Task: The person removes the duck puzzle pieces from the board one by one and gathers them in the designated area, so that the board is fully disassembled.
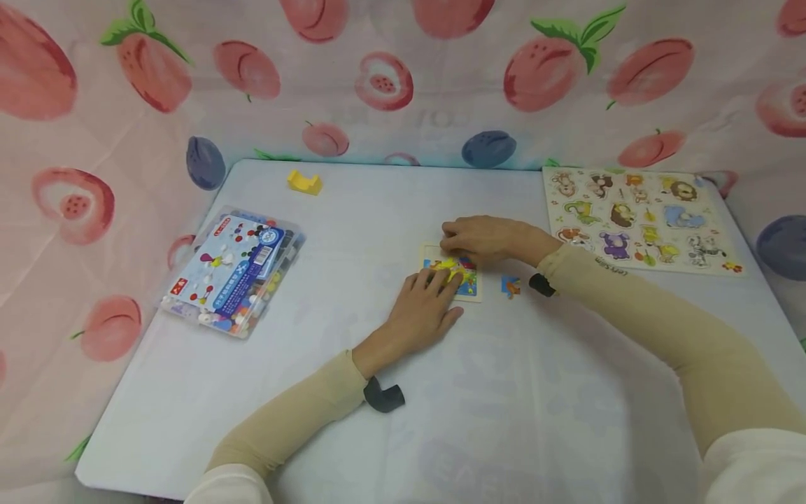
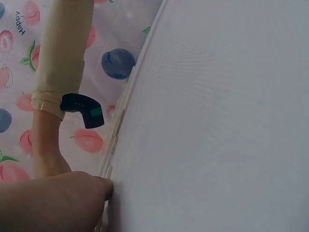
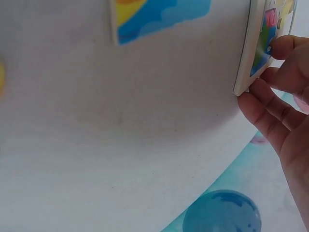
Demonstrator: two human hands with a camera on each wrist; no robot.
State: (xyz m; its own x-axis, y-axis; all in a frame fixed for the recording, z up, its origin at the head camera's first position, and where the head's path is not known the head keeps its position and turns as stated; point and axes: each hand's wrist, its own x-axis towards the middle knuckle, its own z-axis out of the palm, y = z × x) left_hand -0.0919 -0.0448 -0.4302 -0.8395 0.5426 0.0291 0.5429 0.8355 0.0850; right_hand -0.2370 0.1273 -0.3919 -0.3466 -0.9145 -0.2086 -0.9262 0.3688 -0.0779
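A small wooden-framed jigsaw puzzle (image 1: 471, 297) with a bright picture lies flat on the table, partly hidden under both hands. My left hand (image 1: 420, 315) rests its fingers over the puzzle's near left side. At the far right corner, my right hand (image 1: 488, 236) has bent fingers. In the right wrist view its fingertips (image 3: 252, 102) touch the frame's corner, and the thumb lies on the picture. To the right of the puzzle is a loose blue and orange jigsaw piece (image 1: 511, 285), apart from both hands.
A clear plastic case (image 1: 242, 327) of colourful parts with a printed blue sheet lies at the left. Behind it sits a yellow curved block (image 1: 305, 183). An animal puzzle board (image 1: 642, 217) occupies the back right, close to my right sleeve. A fruit-print curtain (image 1: 428, 119) borders the table.
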